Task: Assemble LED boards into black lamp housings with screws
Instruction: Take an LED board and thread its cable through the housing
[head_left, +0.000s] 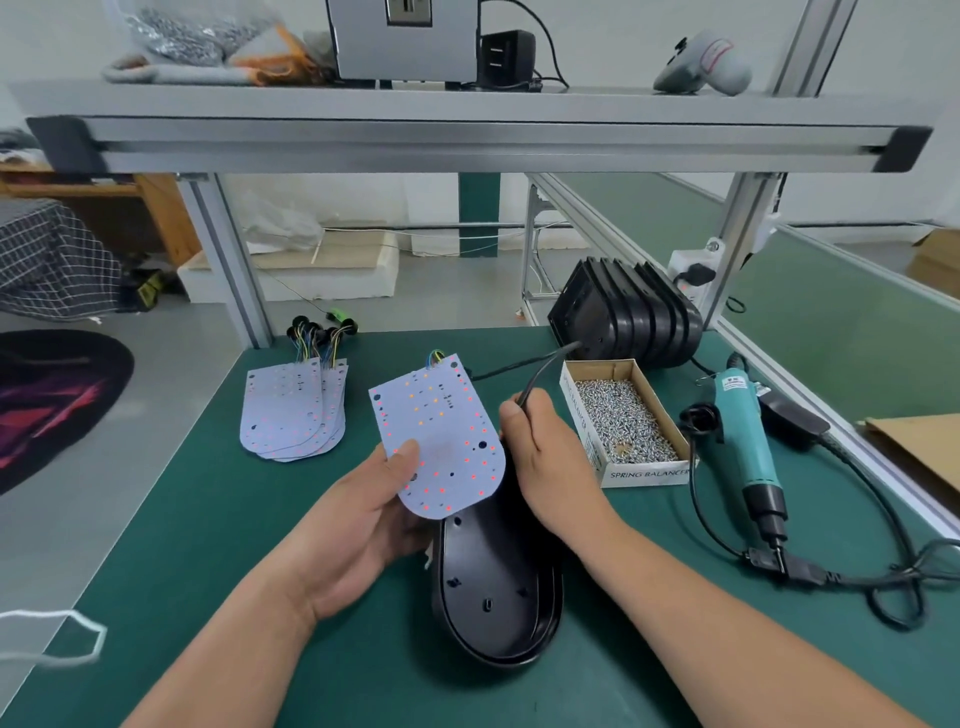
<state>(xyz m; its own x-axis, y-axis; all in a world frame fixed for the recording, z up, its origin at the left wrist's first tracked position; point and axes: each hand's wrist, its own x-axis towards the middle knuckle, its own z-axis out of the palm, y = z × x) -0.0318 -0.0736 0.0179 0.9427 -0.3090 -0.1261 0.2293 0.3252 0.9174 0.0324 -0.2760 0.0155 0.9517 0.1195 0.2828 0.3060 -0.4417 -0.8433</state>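
Flat white round-ended LED board (439, 436) pinched by left hand (358, 512) mid-frame; black cable (540, 371) apparently pinched by right hand (540, 457); glossy oval housing (493, 587) on green mat (208, 519)

A green-matted counter (208, 519) stands under an aluminium-framed shelf (467, 140). To the left, grey floor (156, 353) carries a dark rug (52, 405). A checked cloth (47, 254) and wooden furniture (156, 218) lie farther off, before a white wall (613, 36).

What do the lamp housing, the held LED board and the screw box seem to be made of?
Lamp housing: likely moulded plastic, glossy black, rim highlights. LED board: stiff white-coated sheet, possibly aluminium; no sag. Screw box: cardboard, brown inside, printed white outside.
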